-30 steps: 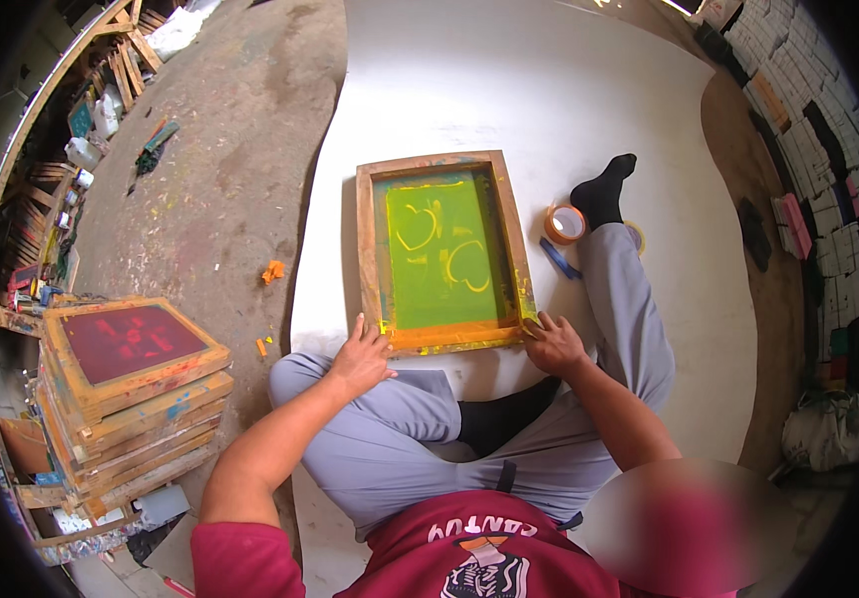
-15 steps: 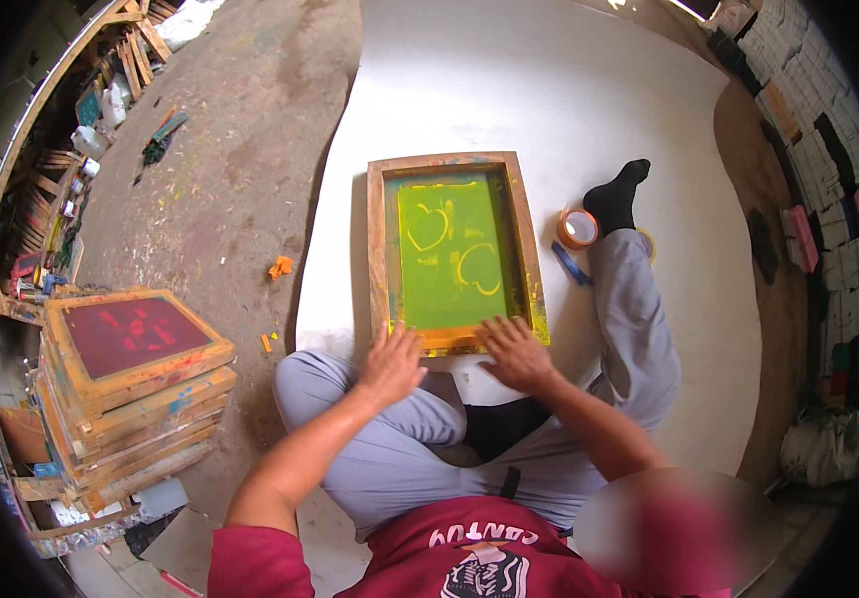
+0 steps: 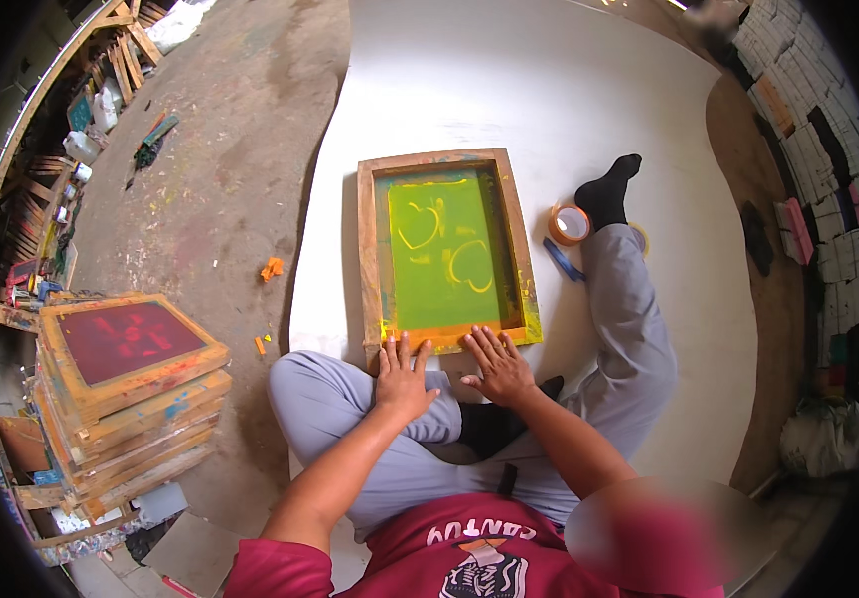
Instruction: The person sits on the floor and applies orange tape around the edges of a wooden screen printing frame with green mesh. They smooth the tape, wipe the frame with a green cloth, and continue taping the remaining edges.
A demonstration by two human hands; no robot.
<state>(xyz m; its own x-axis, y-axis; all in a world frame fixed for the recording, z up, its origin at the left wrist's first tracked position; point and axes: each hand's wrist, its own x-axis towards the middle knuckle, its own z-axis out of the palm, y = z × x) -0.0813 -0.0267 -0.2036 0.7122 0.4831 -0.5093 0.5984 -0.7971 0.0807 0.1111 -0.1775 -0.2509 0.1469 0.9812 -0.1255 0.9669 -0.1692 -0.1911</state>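
Note:
A screen printing frame (image 3: 370, 249) of wood, with green mesh and yellow heart outlines, lies on a white sheet (image 3: 429, 90) in front of my crossed legs. My left hand (image 3: 406, 379) rests at the left part of its near edge, fingers spread, fingertips touching the wood. On the right part of that same edge lies my right hand (image 3: 501, 369), its fingers also stretched out and the thumb apart. Neither hand grasps anything. Yellow and orange stains mark the frame's near side and lower right corner.
Right of the frame are an orange tape roll (image 3: 569, 225), a blue strip (image 3: 562, 259) and a second roll (image 3: 639, 237) partly behind my leg. A stack of wooden screens (image 3: 145, 414) stands at left. Orange scraps (image 3: 271, 269) lie on the floor; white stacks (image 3: 828, 130) line the right side.
My hands have drawn back slightly toward me along the frame's near edge, and the right hand has shifted left. The whole view has shifted a little.

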